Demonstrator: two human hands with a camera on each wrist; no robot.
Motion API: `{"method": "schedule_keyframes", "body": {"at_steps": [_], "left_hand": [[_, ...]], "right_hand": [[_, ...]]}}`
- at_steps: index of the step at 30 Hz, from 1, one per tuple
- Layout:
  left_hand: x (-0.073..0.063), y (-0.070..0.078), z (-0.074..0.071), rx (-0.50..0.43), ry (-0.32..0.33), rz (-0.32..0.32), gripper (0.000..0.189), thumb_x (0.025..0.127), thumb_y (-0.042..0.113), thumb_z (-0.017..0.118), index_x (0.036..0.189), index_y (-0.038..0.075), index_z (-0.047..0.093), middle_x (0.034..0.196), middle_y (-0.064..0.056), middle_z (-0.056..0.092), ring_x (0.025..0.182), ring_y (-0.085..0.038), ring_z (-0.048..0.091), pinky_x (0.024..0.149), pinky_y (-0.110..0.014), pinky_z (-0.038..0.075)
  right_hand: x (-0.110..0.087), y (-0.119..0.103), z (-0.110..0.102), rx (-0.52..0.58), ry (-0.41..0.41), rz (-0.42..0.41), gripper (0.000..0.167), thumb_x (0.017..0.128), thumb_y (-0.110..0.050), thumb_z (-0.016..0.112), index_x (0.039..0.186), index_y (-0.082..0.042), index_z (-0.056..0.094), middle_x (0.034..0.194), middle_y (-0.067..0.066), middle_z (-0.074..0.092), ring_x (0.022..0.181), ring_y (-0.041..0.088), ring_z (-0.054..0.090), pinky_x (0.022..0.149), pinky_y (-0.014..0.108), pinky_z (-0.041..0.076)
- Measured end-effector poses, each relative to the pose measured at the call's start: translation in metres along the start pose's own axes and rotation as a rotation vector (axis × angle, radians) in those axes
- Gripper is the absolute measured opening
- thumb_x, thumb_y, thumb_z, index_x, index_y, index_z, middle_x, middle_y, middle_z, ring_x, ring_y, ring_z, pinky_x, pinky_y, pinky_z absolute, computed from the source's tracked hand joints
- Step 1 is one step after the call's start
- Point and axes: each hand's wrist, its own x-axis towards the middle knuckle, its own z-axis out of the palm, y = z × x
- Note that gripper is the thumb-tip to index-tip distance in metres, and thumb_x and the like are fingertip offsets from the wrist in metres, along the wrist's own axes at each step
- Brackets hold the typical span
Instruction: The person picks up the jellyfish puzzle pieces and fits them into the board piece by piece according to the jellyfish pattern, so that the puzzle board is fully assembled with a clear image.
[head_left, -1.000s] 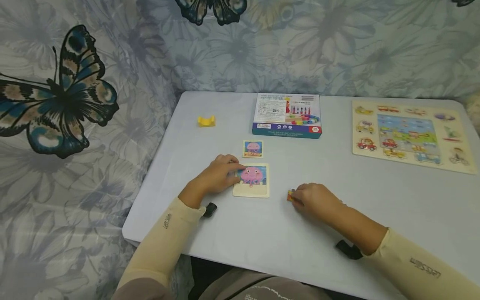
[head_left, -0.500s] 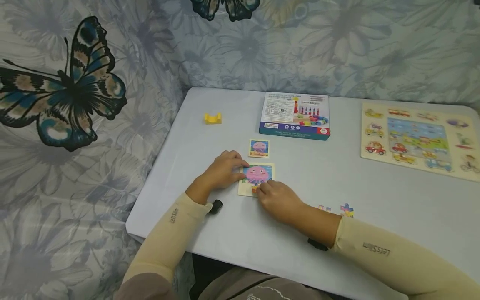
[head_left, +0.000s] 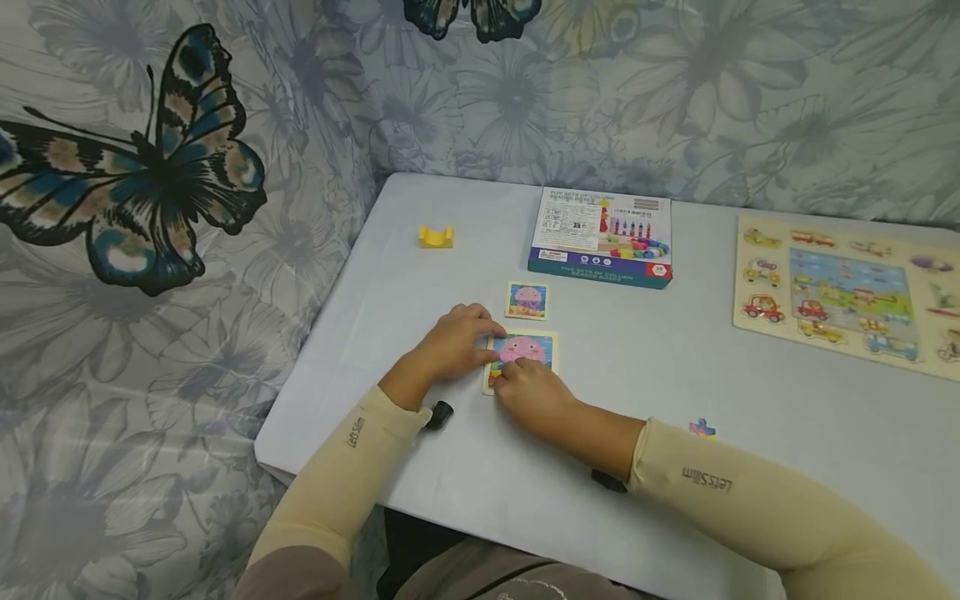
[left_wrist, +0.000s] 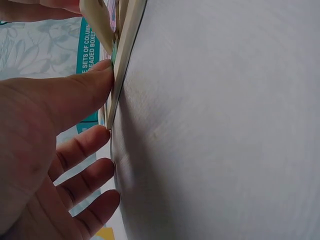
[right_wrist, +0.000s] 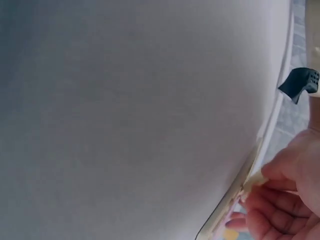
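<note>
A square jigsaw board (head_left: 556, 354) with a pink octopus picture lies on the table. My left hand (head_left: 456, 343) rests at its left side, thumb and index finger touching the edge, the other fingers loosely spread. My right hand (head_left: 536, 396) is over the board's lower part and covers much of it. Its thumb and fingers pinch a small wooden puzzle piece (left_wrist: 97, 25), which stands tilted against the board in the left wrist view. In the right wrist view the piece (right_wrist: 254, 184) shows between the fingertips, close to the board's edge.
Just behind the board lies a small octopus picture card (head_left: 527, 301). A loose puzzle piece (head_left: 702, 428) shows beside the right sleeve. Farther back are a yellow curved block (head_left: 437, 237), a toy box (head_left: 600, 237) and a large vehicle puzzle board (head_left: 847, 292) at right.
My right hand has carried the puzzle piece leftward from the table onto the board, then toward its lower left. My left hand stays at the board's edge. The head view has shifted slightly.
</note>
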Motion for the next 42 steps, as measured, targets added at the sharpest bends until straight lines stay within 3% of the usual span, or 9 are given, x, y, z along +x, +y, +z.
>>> {"method": "schedule_keyframes", "body": {"at_steps": [7, 14, 21, 26, 34, 42], "left_hand": [[-0.002, 0.001, -0.002, -0.007, -0.008, -0.011, 0.037, 0.092, 0.036, 0.077, 0.128, 0.029, 0.072, 0.125, 0.004, 0.058, 0.120, -0.020, 0.049, 0.105, -0.040, 0.043], [-0.002, 0.000, -0.001, -0.014, -0.012, -0.011, 0.037, 0.092, 0.036, 0.077, 0.128, 0.029, 0.072, 0.125, 0.005, 0.057, 0.119, -0.019, 0.048, 0.104, -0.039, 0.043], [-0.003, -0.006, -0.003, -0.020, -0.068, 0.022, 0.053, 0.085, 0.042, 0.083, 0.135, 0.029, 0.067, 0.132, 0.003, 0.054, 0.124, -0.021, 0.045, 0.109, -0.041, 0.041], [-0.005, -0.009, -0.003, -0.015, -0.093, 0.050, 0.071, 0.077, 0.049, 0.088, 0.140, 0.030, 0.062, 0.136, 0.003, 0.051, 0.129, -0.021, 0.042, 0.113, -0.044, 0.037], [-0.006, -0.002, -0.002, 0.000, -0.067, 0.002, 0.070, 0.076, 0.047, 0.089, 0.138, 0.030, 0.063, 0.133, 0.006, 0.052, 0.127, -0.020, 0.043, 0.111, -0.044, 0.038], [-0.004, 0.003, -0.002, 0.026, -0.050, -0.028, 0.070, 0.072, 0.051, 0.091, 0.134, 0.030, 0.065, 0.130, 0.007, 0.053, 0.124, -0.019, 0.044, 0.108, -0.042, 0.040]], "right_hand": [[0.005, 0.000, -0.004, 0.047, -0.091, 0.023, 0.017, 0.086, -0.005, 0.080, 0.103, -0.001, 0.079, 0.099, 0.012, 0.074, 0.092, 0.024, 0.069, 0.089, 0.036, 0.059], [0.007, 0.004, -0.007, 0.029, -0.156, -0.018, 0.020, 0.087, -0.007, 0.081, 0.107, -0.004, 0.080, 0.109, 0.008, 0.073, 0.099, 0.023, 0.068, 0.094, 0.035, 0.057], [0.002, 0.017, -0.010, -0.002, -0.246, -0.086, 0.035, 0.091, -0.015, 0.077, 0.125, -0.012, 0.074, 0.131, 0.004, 0.066, 0.109, 0.025, 0.060, 0.099, 0.039, 0.054], [-0.006, 0.031, -0.009, 0.053, -0.226, -0.124, 0.037, 0.093, -0.021, 0.075, 0.130, -0.017, 0.072, 0.127, 0.002, 0.066, 0.109, 0.025, 0.057, 0.093, 0.041, 0.055], [-0.015, 0.035, -0.007, 0.138, -0.154, -0.131, 0.033, 0.101, -0.026, 0.065, 0.132, -0.018, 0.070, 0.131, 0.004, 0.062, 0.118, 0.029, 0.058, 0.092, 0.046, 0.056], [-0.025, 0.034, -0.009, 0.131, -0.178, -0.114, 0.040, 0.100, -0.026, 0.064, 0.140, -0.017, 0.064, 0.140, 0.002, 0.060, 0.123, 0.028, 0.056, 0.093, 0.047, 0.052]]}}
